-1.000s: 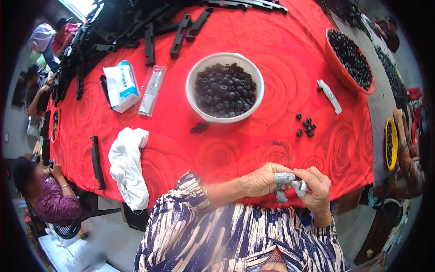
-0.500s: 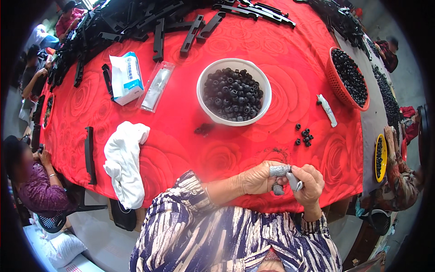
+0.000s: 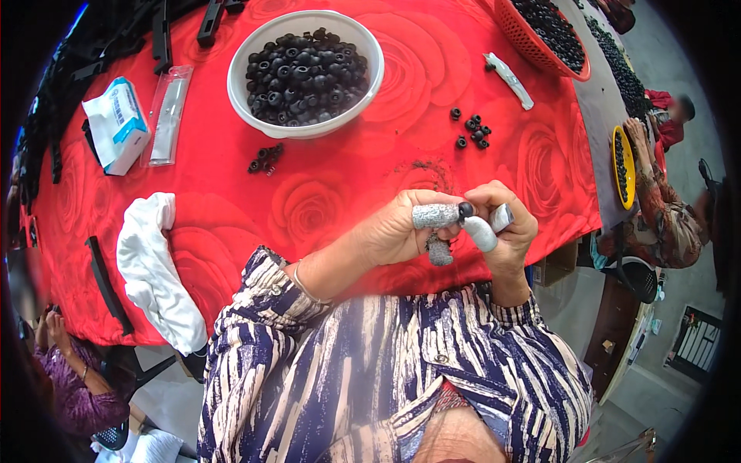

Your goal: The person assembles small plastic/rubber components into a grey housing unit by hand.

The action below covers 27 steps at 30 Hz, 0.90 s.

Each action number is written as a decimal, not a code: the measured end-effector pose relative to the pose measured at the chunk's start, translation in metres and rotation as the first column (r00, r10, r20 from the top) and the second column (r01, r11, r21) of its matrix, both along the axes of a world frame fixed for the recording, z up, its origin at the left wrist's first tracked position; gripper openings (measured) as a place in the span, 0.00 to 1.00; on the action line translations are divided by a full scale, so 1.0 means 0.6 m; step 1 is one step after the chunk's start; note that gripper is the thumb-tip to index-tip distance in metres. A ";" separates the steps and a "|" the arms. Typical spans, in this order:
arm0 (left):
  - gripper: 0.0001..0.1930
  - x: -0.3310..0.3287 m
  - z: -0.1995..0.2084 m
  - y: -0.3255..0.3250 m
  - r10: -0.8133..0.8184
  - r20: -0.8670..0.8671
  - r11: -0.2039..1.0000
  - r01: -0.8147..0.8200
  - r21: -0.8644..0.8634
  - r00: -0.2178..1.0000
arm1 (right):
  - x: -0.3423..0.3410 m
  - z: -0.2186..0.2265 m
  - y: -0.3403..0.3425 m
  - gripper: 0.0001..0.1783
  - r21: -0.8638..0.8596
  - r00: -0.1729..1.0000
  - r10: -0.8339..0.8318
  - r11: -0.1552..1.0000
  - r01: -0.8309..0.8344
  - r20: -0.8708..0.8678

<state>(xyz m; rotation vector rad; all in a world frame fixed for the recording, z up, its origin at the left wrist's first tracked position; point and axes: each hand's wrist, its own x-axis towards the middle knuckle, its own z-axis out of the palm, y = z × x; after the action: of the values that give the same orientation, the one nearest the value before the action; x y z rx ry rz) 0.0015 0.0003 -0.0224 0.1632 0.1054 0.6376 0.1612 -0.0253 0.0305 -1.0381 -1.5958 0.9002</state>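
A table draped in a red rose-patterned cloth point(image 3: 370, 147) fills the upper part of the view, its near edge running just above the person's striped sleeves. Near the far edge, toward the middle, stands a white bowl point(image 3: 306, 123) heaped with small black ring-shaped parts point(image 3: 305, 73). At the far right corner sits a red basket point(image 3: 531, 45) holding more of the same black parts. Along the left side lies a crumpled white cloth point(image 3: 150, 270), hanging over the near left edge, and farther up the left side a white and blue packet point(image 3: 116, 125) rests just beside a clear flat plastic sleeve point(image 3: 168, 116). A long black strip point(image 3: 104, 284) lies by the left edge next to the cloth. A small grey tool point(image 3: 508, 79) lies near the basket, and a loose cluster of black rings point(image 3: 471, 130) sits between it and the near edge; another small clump point(image 3: 265, 158) lies just in front of the bowl. Over the near edge, the left hand point(image 3: 401, 231) and right hand point(image 3: 505, 228) meet, both with grey fabric fingertip covers; together they pinch a single small black ring point(image 3: 466, 209) between the covered thumb and fingers. The right hand is also closed around a small grey piece point(image 3: 502, 217), partly hidden.
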 end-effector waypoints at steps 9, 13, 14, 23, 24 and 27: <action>0.11 -0.011 0.005 0.006 -0.058 -0.006 0.998 0.058 0.016 0.998 | -0.006 0.017 0.007 0.15 0.027 0.997 0.041 0.999 -0.043 0.066; 0.11 -0.011 0.007 -0.002 -0.030 -0.029 0.999 0.029 -0.038 0.999 | -0.010 0.059 0.019 0.14 0.092 0.945 0.001 0.995 -0.033 0.327; 0.12 -0.009 0.004 -0.003 -0.018 -0.042 0.998 0.016 -0.058 0.999 | -0.006 0.066 0.029 0.13 0.055 0.940 0.031 0.997 -0.052 0.339; 0.21 0.002 0.000 -0.001 -0.085 0.071 0.996 0.083 0.032 0.994 | -0.123 0.124 0.178 0.11 -0.161 0.958 0.198 0.973 -0.166 0.209; 0.23 0.003 -0.002 0.000 -0.069 0.036 0.996 0.067 0.056 0.997 | -0.125 0.122 0.184 0.11 -0.172 0.973 0.205 0.968 -0.185 0.104; 0.26 -0.005 0.001 0.006 -0.040 -0.018 0.996 0.041 0.075 0.999 | -0.100 0.121 0.182 0.10 -0.002 0.992 0.097 0.995 -0.097 0.083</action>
<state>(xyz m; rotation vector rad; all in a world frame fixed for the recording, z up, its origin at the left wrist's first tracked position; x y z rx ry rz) -0.0016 0.0038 -0.0217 0.2434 0.0939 0.6004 0.1013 0.0836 0.1033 -1.0149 -1.7294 0.9304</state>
